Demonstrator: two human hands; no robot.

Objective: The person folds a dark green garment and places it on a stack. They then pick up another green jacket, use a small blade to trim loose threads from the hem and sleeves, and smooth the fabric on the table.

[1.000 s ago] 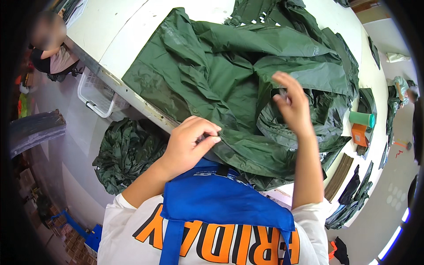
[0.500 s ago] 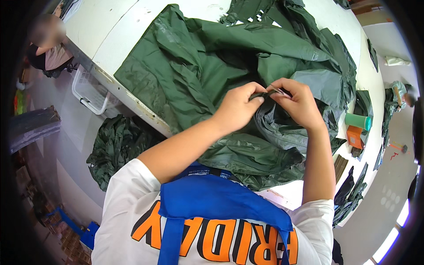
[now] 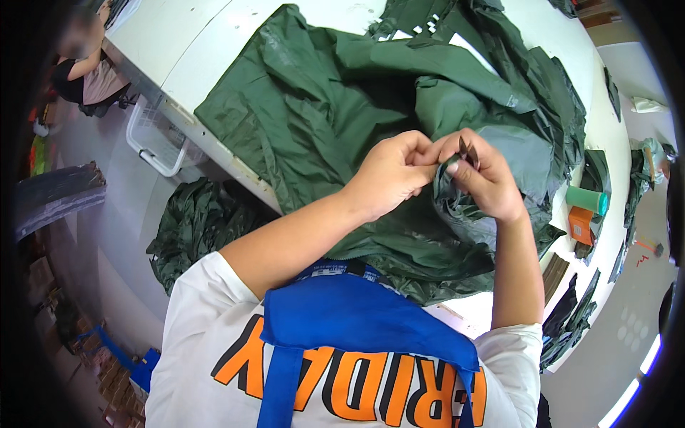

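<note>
A white table [image 3: 182, 46] is bearing a rumpled green garment [image 3: 371, 85]; a dark green heap [image 3: 193, 232] is lying below its edge, with a white basket [image 3: 135, 146] standing beyond. An orange box [image 3: 581, 225] and a green cylinder [image 3: 585, 200] are sitting at right; a person [image 3: 100, 82] is showing farther left. The garment is spreading under and past both hands: the right hand [image 3: 485, 178] is pinching a fold of it, dark blades [image 3: 467, 151] jutting between the fingers; the left hand [image 3: 392, 175] is meeting it, its fingertips hiding whether they are pinching anything.
</note>
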